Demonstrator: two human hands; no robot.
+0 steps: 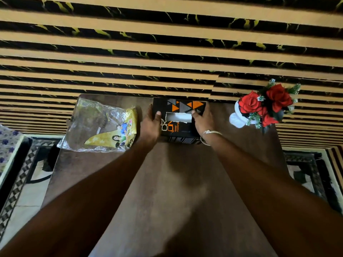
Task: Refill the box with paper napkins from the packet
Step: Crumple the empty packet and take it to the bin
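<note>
A black box (182,127) with orange and grey triangles stands at the far edge of the brown table (178,182), against the wall. White paper napkins (179,117) show in the slot on its top. My left hand (151,123) grips the box's left end, thumb on top. My right hand (203,120) grips the right end, thumb by the slot; a bracelet sits on that wrist. The clear and yellow plastic packet (101,127) lies crumpled on the table to the left of the box and looks flat.
A white vase with red artificial roses (259,108) stands at the table's far right. A striped black and tan wall (167,43) rises right behind the table. Patterned rug on the floor (24,182) on both sides.
</note>
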